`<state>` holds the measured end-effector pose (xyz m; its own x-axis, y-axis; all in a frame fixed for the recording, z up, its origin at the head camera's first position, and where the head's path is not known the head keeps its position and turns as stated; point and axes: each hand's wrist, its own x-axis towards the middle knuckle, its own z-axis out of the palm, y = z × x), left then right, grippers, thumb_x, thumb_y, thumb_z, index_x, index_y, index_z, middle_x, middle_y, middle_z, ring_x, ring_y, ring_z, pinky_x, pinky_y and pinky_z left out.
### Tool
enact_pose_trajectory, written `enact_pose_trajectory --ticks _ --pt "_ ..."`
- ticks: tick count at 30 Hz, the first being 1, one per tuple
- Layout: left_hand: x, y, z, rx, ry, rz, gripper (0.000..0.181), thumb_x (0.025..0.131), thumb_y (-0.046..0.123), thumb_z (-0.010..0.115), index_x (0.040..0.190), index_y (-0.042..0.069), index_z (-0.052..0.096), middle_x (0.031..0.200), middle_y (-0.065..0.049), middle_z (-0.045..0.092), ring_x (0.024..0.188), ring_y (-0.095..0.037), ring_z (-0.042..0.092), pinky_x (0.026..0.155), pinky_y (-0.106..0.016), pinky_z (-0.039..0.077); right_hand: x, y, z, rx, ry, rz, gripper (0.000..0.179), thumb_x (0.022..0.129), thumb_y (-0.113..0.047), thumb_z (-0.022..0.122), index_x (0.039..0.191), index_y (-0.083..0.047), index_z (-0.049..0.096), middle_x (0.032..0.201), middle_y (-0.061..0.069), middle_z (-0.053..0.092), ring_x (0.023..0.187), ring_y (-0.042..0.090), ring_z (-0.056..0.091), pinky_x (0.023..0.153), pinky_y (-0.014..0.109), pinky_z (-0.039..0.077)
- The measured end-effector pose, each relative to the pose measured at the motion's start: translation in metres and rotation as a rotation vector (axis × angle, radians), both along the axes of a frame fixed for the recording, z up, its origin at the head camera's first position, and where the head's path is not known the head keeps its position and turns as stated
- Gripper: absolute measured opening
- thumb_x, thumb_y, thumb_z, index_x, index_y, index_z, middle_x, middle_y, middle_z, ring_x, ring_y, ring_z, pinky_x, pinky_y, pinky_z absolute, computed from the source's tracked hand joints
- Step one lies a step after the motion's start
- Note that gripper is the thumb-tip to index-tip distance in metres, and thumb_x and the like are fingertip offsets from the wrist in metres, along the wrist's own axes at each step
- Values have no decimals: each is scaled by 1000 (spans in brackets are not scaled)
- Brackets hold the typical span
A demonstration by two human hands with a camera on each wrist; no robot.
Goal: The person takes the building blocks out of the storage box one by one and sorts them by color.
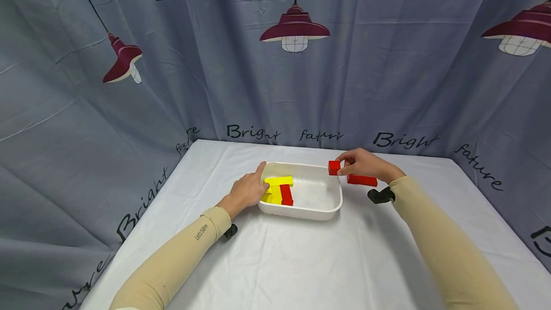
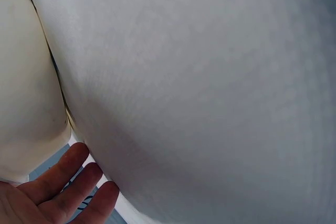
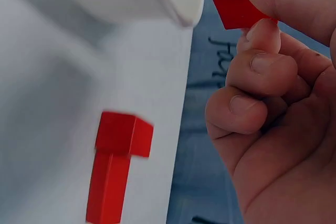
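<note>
The white plastic bin [image 1: 314, 214] stands mid-table, with several yellow blocks [image 1: 279, 181] and a red block [image 1: 286, 195] lying in its left part. My left hand [image 1: 246, 190] holds the bin's left side, thumb over the rim and index finger along it. Its other three fingers [image 2: 79, 182] show outside the bin in the left wrist view. Thumb and fingertips of my right hand [image 1: 366, 163] pinch another red block [image 1: 334, 168] at the bin's right rim. Below that hand, two red blocks [image 3: 108, 184] lie close together on the table, partly hidden in the head view.
A white cloth covers the table [image 1: 301, 262]. Behind it and along both sides hangs a grey-blue curtain [image 1: 241, 71] printed with lamps and lettering. Dark wrist-worn devices [image 1: 380, 195] show under both beige sleeves [image 1: 439, 243].
</note>
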<state>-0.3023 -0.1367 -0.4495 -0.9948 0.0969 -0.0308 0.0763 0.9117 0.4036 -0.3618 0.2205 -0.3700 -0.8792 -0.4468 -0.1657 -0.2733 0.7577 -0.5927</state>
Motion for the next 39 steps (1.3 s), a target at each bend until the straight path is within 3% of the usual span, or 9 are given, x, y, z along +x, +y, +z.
enact_pose_trajectory --ticks 12,25,39 --pt "-1 0 -1 -2 6 4 74 98 37 49 163 25 15 139 -13 61 109 -26 62 92 -48 51 -4 46 -14 -54 -46 -81 55 91 -30 73 136 -1 57 93 8 58 93 25 51 75 33 49" --pt "0 1 1 5 5 2 74 97 35 48 162 24 16 137 -13 62 101 -24 61 88 -46 51 -7 79 -32 -93 -104 -170 60 94 -27 69 143 2 48 80 8 50 63 19 46 67 35 42" --pt "-1 0 -1 2 8 1 74 97 36 48 163 24 16 137 -13 62 103 -25 61 89 -46 51 -4 108 -50 -92 -100 -278 60 98 -28 65 146 0 45 75 7 49 62 20 46 65 35 41"
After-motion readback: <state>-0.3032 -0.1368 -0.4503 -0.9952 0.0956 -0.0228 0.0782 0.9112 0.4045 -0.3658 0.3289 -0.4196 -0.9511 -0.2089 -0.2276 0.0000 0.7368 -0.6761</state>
